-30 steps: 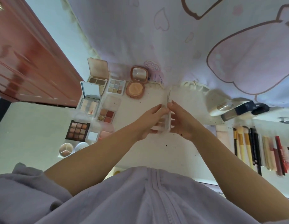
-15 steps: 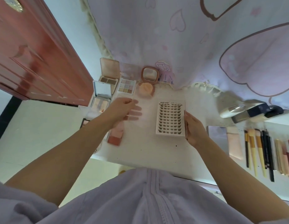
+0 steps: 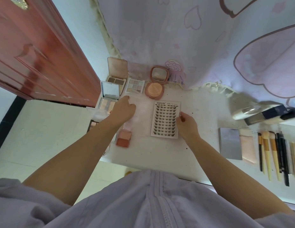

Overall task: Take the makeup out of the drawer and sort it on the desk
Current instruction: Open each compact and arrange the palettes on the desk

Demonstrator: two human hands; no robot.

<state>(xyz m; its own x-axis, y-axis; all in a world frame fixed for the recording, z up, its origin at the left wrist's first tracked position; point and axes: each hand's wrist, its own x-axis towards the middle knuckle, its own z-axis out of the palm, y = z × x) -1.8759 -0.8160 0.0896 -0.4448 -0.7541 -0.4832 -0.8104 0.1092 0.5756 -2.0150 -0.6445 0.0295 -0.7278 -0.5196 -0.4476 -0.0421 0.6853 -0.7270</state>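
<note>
A white false-lash card printed XOYO lies flat on the white desk. My right hand pinches its right edge with curled fingers. My left hand is to the card's left, fingers curled on a clear plastic lid that lies blurred beside the palettes. Open makeup sits at the desk's left: a brown-pan compact, a mirrored palette, a pale multi-pan palette, a pink powder compact, a blush duo and a dark palette, partly hidden by my forearm.
A red wooden door stands left of the desk. A patterned cloth hangs behind. At right lie a silver card, a pink pouch, brushes, dark pencils and bottles.
The lash box, held upright in both hands, was opened and its card laid flat. My left hand carried the clear lid leftward; my right hand stayed at the card's right edge.
</note>
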